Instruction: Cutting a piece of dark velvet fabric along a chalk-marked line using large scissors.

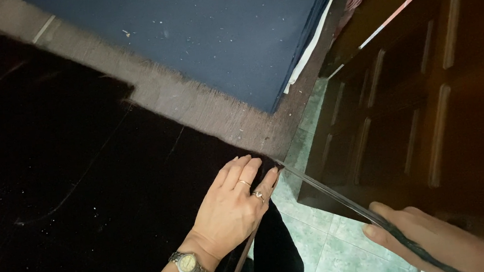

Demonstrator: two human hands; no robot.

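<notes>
My left hand [231, 206] lies flat, fingers together, on black fabric [81, 201] at the table's corner; it wears rings and a wristwatch. My right hand [439, 241] at the lower right holds a long, thin dark strip [332, 195], which runs diagonally up to the fabric corner by my left fingertips. The fabric edge hangs down over the table side below my left hand.
A stack of dark blue fabric sheets [225, 30] lies on the far part of the brownish table [190, 102]. A dark wooden panelled cabinet [419, 111] stands at the right. Green tiled floor [319, 248] shows between table and cabinet.
</notes>
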